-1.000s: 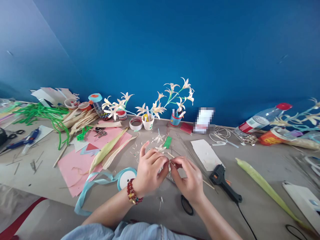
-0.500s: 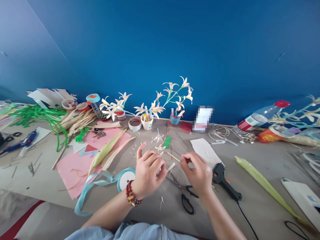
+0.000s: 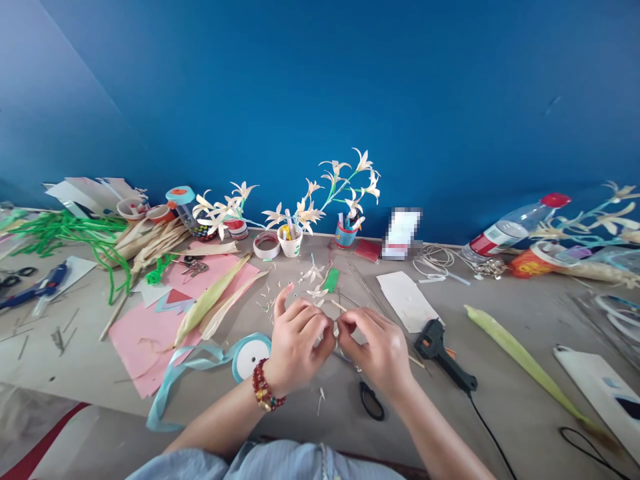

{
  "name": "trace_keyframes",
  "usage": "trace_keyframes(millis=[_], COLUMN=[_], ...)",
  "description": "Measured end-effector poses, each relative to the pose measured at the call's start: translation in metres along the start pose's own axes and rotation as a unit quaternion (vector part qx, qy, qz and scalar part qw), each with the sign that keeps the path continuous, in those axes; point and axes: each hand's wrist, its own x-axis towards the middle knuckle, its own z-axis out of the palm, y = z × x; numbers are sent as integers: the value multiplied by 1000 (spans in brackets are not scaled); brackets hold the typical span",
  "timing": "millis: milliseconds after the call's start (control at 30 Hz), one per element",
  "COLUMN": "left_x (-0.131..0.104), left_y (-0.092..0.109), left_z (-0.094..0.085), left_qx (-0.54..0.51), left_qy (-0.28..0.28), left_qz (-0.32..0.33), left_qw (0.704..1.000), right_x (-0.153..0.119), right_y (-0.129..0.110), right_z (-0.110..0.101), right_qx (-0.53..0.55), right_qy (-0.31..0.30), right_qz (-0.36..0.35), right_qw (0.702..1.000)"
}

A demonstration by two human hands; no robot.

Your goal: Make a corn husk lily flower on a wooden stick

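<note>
Blue wall [image 3: 225, 80] behind; grey table [image 3: 210, 393] below it, pink paper [image 3: 140, 347] lying on its left part.

Left hand [image 3: 300, 343]: over the middle of the table, beaded bracelet at the wrist. Thumb and forefinger bent into a ring, tips brought together; little finger raised clear of the others.

Right hand [image 3: 377, 347]: facing the left, thumb and forefinger likewise closed to a pinch, remaining fingers curled. The two pinches sit just beside each other. Whether something fine lies between either pair of fingertips cannot be told; too small to make out.

Glue gun [image 3: 447, 360]: on the table, just right of the right hand, cord trailing toward the near edge. Ribbon spool [image 3: 253, 360]: flat, just left of the left wrist. Scissors [image 3: 376, 416]: one black handle loop visible, the rest largely covered by the right hand. Stick [image 3: 339, 306]: passes beneath the right hand. Green strip [image 3: 331, 281]: beyond the fingertips, beside two loose flowers [image 3: 313, 272].
</note>
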Motion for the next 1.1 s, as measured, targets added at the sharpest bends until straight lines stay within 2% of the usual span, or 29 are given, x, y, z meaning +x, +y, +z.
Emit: trace_keyframes(millis=[133, 200, 300, 400, 567, 733, 833, 1000, 1100], left_x=[0, 1, 1, 0, 0, 1, 1, 1, 0], left_y=[-3, -5, -7, -5, -3, -5, -6, -4, -3], left_z=[-3, -3, -2, 0, -1, -2, -1, 1, 1], left_qx=[10, 14, 11, 9, 11, 18, 20, 21, 23], left_qy=[14, 12, 8, 5, 5, 10, 16, 14, 7], left_qz=[-7, -13, -14, -13, -8, -11, -15, -11, -14], left_qw=[1000, 1000, 1000, 1000, 1000, 1000, 1000, 1000, 1000], right_x=[-5, -6, -4, 2, 7, 1, -1, 4, 6], right_y=[20, 22, 11, -4, -5, 18, 19, -2, 0], right_z=[-9, -14, -17, -10, 0, -9, -14, -6, -4], right_qx=[-49, -52, -17, 12, 9, -24, -47, -23, -32], right_qy=[41, 49, 3, -36, -26, 5, 28, -21, -28], right_qz=[30, 45, 28, 10, 10, 46, 51, 11, 4], right_qw=[998, 996, 999, 999, 1000, 999, 997, 999, 999])
